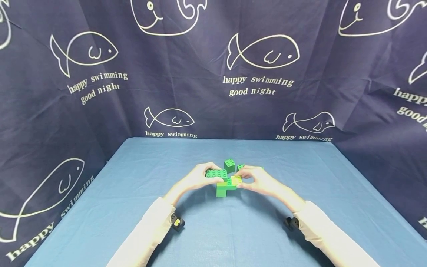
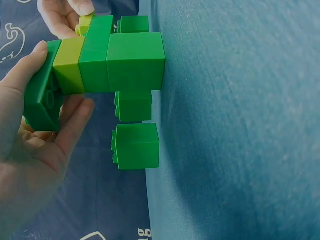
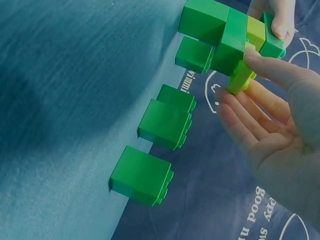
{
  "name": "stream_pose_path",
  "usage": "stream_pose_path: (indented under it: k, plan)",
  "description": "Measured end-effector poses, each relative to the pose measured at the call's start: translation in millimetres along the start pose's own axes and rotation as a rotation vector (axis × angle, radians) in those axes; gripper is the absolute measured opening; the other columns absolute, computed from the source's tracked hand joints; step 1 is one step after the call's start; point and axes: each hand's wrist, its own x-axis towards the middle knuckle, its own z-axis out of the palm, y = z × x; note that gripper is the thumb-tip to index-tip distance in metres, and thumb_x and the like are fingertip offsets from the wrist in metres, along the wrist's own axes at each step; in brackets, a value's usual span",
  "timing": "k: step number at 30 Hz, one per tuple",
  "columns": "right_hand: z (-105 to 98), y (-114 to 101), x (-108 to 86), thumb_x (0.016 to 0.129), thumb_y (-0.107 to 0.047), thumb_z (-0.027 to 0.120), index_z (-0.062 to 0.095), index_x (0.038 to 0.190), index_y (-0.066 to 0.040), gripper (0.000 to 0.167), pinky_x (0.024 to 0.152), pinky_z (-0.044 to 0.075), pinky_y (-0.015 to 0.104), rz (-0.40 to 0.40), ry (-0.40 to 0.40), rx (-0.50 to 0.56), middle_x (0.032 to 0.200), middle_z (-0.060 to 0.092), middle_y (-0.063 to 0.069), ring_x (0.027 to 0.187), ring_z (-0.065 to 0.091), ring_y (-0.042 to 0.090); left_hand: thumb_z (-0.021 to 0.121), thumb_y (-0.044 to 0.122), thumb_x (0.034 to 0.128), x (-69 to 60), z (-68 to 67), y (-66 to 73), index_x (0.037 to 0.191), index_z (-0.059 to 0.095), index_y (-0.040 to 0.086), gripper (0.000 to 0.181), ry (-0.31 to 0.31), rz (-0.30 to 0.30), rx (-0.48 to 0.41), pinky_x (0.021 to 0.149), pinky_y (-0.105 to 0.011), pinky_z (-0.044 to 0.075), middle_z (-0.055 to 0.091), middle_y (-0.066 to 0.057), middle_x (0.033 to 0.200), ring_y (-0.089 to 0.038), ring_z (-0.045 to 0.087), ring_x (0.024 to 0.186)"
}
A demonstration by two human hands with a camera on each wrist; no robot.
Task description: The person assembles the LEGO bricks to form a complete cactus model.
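The left hand (image 1: 197,178) grasps a long green block (image 1: 216,173), with its thumb on one side and its fingers on the other. The right hand (image 1: 259,180) pinches a small yellow block (image 1: 236,180). Both hands are at the middle of the head frame, over the blue counter (image 1: 200,241).

The long green block sits at the top of a little block tower (image 1: 221,191). Its long way runs left to right across the head frame, and its knobs face up. It sticks out past the tower's left side. The yellow block is at the tower's right side; I cannot tell if it is pushed all the way down.

The left wrist frame shows the layers better. There the tower looks like it lies sideways, with its bottom to the right and its top to the left. A green block comes first, then another green one, then a yellow-green one (image 2: 70,66), then the long block. You can also see under the long block there.

In the head frame, the right hand hides some of the loose green blocks (image 1: 229,166). The right wrist frame shows four of them, going from the top middle to the lower left.
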Motion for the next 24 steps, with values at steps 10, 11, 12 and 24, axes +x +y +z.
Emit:
stream_pose_path:
  k: [10,11,12,24]
  plan:
    - [-3,2,-3.9,0.079,-0.014,0.074,0.067,0.106,-0.005,0.029,0.079,0.055,0.039,-0.003,0.014,0.013,0.101,0.068,0.006,0.090,0.066,0.023,0.076,0.030,0.0778,-0.2,1.2,-1.2,0.104,0.066,0.019,0.030,-0.001,0.000,-0.013,0.088,-0.029,0.049,0.069,0.007,0.100,-0.013,0.063,0.094]
    - [-3,3,-4.2,0.079,-0.014,0.074,0.067,0.106,-0.005,0.029,0.079,0.055,0.039,0.008,0.012,0.014,0.101,0.069,0.006,0.090,0.067,0.023,0.076,0.030,0.0778,-0.1,1.2,-1.4,0.104,0.066,0.019,0.030,0.000,0.001,-0.011,0.088,-0.028,0.049,0.069,0.007,0.099,-0.012,0.063,0.094]
    - [-4,3,-4.6,0.079,-0.015,0.074,0.067,0.106,-0.006,0.029,0.078,0.055,0.039,0.016,0.012,0.012,0.101,0.069,0.005,0.090,0.067,0.022,0.076,0.030,0.0779,-0.1,1.4,-1.6,0.104,0.066,0.018,0.030,0.002,0.003,-0.009,0.087,-0.028,0.049,0.069,0.007,0.099,-0.012,0.063,0.093]
    - [-11,13,-10.9,0.080,-0.016,0.073,0.069,0.104,-0.005,0.027,0.082,0.054,0.035,0.015,0.078,-0.027,0.099,0.069,0.006,0.093,0.065,0.019,0.075,0.033,0.0783,-0.4,2.2,-4.5,0.105,0.066,0.017,0.032,0.013,0.040,0.006,0.084,-0.027,0.050,0.069,0.005,0.098,-0.007,0.062,0.088]
